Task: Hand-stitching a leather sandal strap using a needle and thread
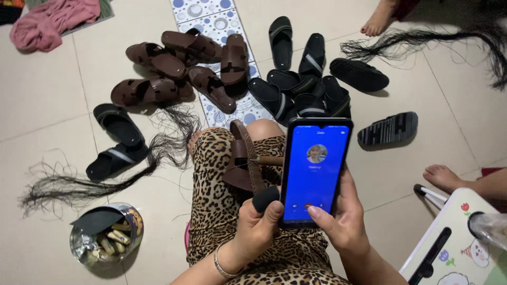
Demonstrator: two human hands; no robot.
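— Head-camera view, looking down: what do the two hands hold?

— The right hand [343,219] is wrapped around the lower end of a black smartphone with a lit blue call screen [315,171], thumb resting on the glass near its bottom edge. The left hand [257,228], a thin silver bracelet [222,265] at the wrist, is curled shut around a black round-ended tool handle [265,199] and also presses against the phone's left edge.

— And where does the phone sit?

— Upright above the person's lap, over a leopard-print garment [222,174]. Just left of it a brown leather strapped sandal [242,161] lies on the knee, with a wooden-handled awl [269,160] poking out beside the phone.

— What lies around on the floor?

— Ahead, a heap of brown strapped sandals [182,68] sits next to a heap of black rubber slippers [303,79] on pale floor tiles [47,132]. Two more black slippers [119,140] rest to the left, beside a bundle of long black thread [105,177]. An open round tin holding small tools [106,233] stands near the left elbow. A pink crumpled cloth [53,21] lies far left. Another person's bare feet [443,177] show at the right, near a small white folding table [459,248].
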